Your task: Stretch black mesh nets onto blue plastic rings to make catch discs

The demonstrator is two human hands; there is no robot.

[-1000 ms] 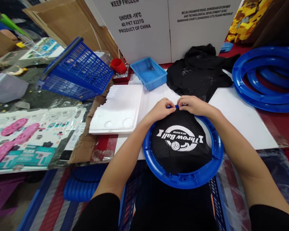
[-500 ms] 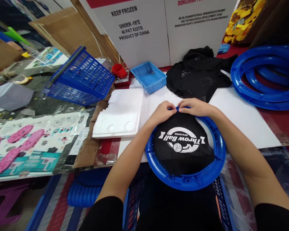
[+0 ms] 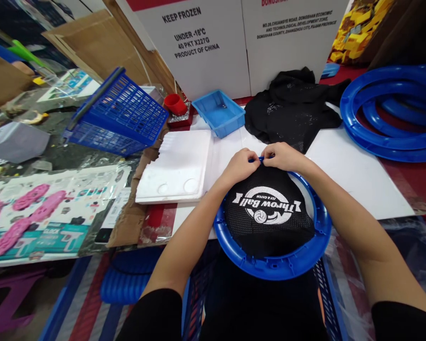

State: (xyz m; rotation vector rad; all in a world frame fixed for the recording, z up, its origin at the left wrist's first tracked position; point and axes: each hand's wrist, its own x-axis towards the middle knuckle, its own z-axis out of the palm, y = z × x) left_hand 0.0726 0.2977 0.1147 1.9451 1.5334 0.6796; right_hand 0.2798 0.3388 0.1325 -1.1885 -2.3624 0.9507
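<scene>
A blue plastic ring [image 3: 270, 267] lies partly over the table's front edge, tilted towards me. Inside it is a round black mesh cloth [image 3: 252, 239] with a white "Throw Ball" print, upside down from here. A gap shows between cloth and ring on the right side. At the ring's far rim my left hand [image 3: 242, 166] is closed in a pinch at the cloth's edge. Close beside it my right hand [image 3: 282, 157] pinches the same edge, the two sets of fingertips nearly touching. The exact grip under the fingers is hidden.
Behind my hands lies a heap of black mesh [image 3: 287, 111], beside a small light-blue tray [image 3: 222, 118]. Several blue rings [image 3: 355, 137] are stacked at the right. A white foam slab [image 3: 175, 166] and a blue basket [image 3: 124, 113] are on the left. White cartons [image 3: 220, 66] stand behind.
My right hand has risen slightly and its fingers are more bent at the rim. The left hand, ring and cloth have hardly moved.
</scene>
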